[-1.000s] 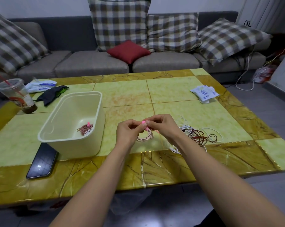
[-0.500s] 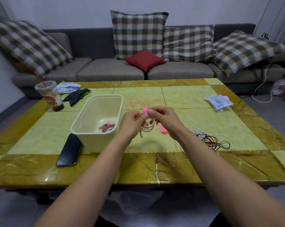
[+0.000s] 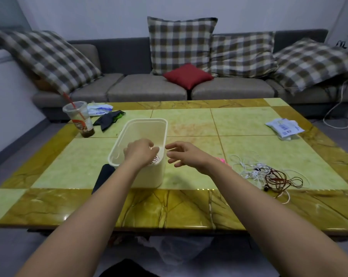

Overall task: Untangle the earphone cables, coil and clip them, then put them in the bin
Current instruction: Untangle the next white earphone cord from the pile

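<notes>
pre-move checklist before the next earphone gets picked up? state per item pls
1. Left hand inside the bin: ok.
2. Coil released into bin: cannot tell, the hand hides most of the coiled cable.
3. Right hand free: ok, fingers spread, holding nothing, beside the bin.
4. More earphones to do: ok, tangled cables lie on the table.
5. Clip at hand: ok, pink clip near the right wrist.
6. Phone away from the tangle: ok.
</notes>
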Motion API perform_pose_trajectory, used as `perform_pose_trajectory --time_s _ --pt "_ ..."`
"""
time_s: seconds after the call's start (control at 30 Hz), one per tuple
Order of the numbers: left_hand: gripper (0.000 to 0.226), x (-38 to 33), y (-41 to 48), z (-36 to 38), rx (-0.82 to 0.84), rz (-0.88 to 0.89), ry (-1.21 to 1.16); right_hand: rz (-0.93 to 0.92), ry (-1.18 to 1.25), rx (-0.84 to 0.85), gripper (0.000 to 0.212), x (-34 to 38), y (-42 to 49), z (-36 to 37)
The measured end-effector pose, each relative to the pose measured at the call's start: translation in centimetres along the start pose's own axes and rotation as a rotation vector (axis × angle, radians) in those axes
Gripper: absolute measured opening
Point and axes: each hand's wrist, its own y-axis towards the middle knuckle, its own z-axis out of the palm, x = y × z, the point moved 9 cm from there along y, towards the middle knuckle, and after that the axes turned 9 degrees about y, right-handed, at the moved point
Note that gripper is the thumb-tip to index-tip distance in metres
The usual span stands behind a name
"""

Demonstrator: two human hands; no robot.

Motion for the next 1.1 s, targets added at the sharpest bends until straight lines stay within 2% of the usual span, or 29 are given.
perform_pose_trajectory --time_s 0.1,0.17,0.27,0.4,0.5,0.57,0.67,0.8,0.87,0.93,1.0,1.07,1.1 --pt "0.025 -4.2 -1.3 -1.9 -0.238 0.147 -0.176 0.019 -0.053 -0.041 0.030 -0.5 -1.0 -2.1" --pt "0.021 -7.5 -2.3 -1.8 -0.274 0.245 -0.294 0.043 -0.097 -0.072 0.023 -1.4 -2.3 -4.2" --pt "0.018 -12.5 -3.3 0.8 -0.159 0.339 -0.371 0.097 -0.158 -0.182 0.017 -3.5 -4.9 -8.6" --pt "0.017 -17.3 -4.0 7.9 0.094 0.405 -0.273 0.187 -0.234 -0.388 0.015 -6.9 -8.8 -15.3" --pt "0.018 -19.1 -4.5 12.0 0.161 0.452 -0.170 0.230 -0.312 -0.455 0.009 -9.3 -10.8 -18.4" --pt "0.023 -20.0 -4.4 14.0 0.166 0.474 -0.138 0.234 -0.362 -0.411 0.018 -10.5 -11.2 -18.7" --pt "0.040 -21.1 -3.9 15.8 0.115 0.481 -0.099 0.236 -0.470 -0.307 0.044 -11.8 -11.0 -18.1" --pt "0.047 -20.5 -1.7 16.3 -0.011 0.353 -0.076 0.260 -0.666 -0.337 0.070 -13.3 -10.5 -19.2" --pt "0.036 -19.9 0.0 17.4 0.008 0.272 -0.109 0.293 -0.711 -0.351 0.061 -14.1 -10.5 -20.2" --pt "0.026 -20.1 1.0 17.9 -0.003 0.277 -0.113 0.292 -0.730 -0.391 0.042 -14.5 -10.2 -21.3" --pt "0.016 -20.4 1.3 17.3 -0.057 0.304 -0.120 0.248 -0.716 -0.497 0.023 -14.1 -9.8 -22.7" --pt "0.007 -20.1 1.7 15.9 -0.158 0.328 -0.083 0.198 -0.710 -0.638 0.017 -13.4 -9.7 -24.2" --pt "0.011 -19.8 2.1 15.2 -0.209 0.336 -0.048 0.175 -0.700 -0.710 0.016 -13.1 -9.7 -25.0"
